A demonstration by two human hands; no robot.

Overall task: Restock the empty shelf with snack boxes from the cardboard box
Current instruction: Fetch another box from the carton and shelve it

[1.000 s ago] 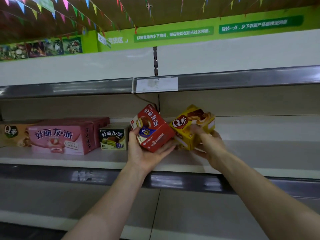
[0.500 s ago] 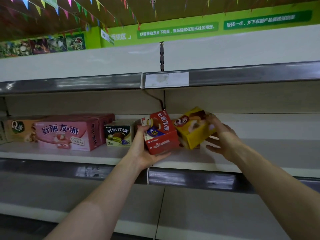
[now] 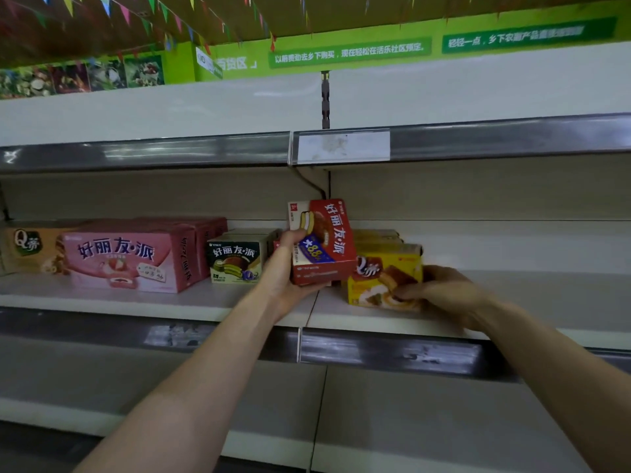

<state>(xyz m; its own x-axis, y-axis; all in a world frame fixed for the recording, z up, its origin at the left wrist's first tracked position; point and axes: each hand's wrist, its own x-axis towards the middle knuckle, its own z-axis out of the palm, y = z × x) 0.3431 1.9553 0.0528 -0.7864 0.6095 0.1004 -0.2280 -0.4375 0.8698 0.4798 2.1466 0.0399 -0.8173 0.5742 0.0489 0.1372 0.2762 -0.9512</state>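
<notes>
The left hand (image 3: 282,279) is gripping the red snack box (image 3: 329,245) from below, thumb curled over its face, holding it tilted over the shelf (image 3: 519,302) near the front edge. The right hand (image 3: 444,292) is curling its fingers round the yellow snack box (image 3: 384,273), which is sitting on the shelf just beside the red one.

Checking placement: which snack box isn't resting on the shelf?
The red box, tilted in the left hand; the yellow box and others sit flat on the shelf.
</notes>
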